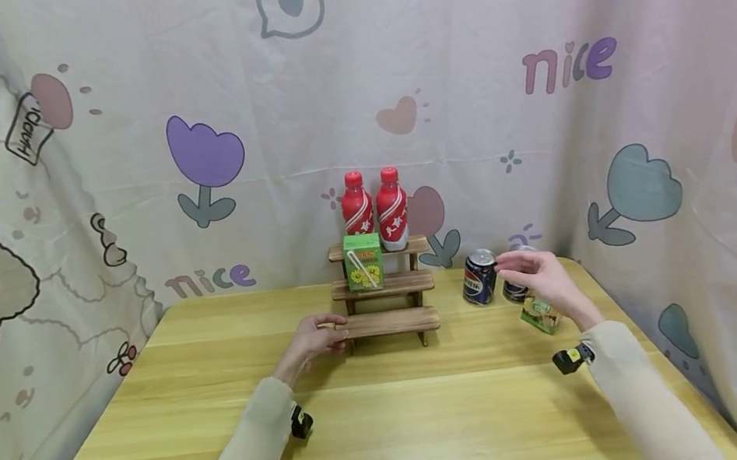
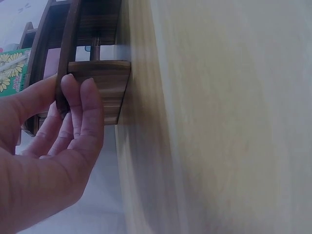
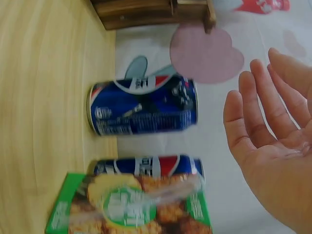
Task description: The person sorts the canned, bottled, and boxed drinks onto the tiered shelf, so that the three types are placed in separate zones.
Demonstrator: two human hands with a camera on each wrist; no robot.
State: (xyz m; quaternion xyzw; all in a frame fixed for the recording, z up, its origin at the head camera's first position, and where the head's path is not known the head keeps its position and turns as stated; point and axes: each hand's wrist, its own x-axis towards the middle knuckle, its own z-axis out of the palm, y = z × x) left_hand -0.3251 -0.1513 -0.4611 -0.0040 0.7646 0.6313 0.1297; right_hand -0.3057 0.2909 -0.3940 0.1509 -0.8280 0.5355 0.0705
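My left hand (image 1: 313,340) pinches the left end of the lowest step of a small wooden tiered stand (image 1: 392,322), thumb above and fingers below. A green drink carton (image 1: 364,262) with yellow flowers and a straw stands on the middle step. Two red bottles (image 1: 356,204) are on the top step. My right hand (image 1: 544,280) is raised near the cans, fingers extended, holding nothing. Just left of it stands a blue soda can (image 1: 479,279); another blue can (image 3: 146,166) is partly hidden behind a green-and-brown drink carton (image 3: 124,204).
The wood-grain table (image 1: 397,430) extends in front of the stand. A printed curtain (image 1: 455,37) hangs behind the table and along both sides. Both wrists carry a small black camera (image 1: 574,358).
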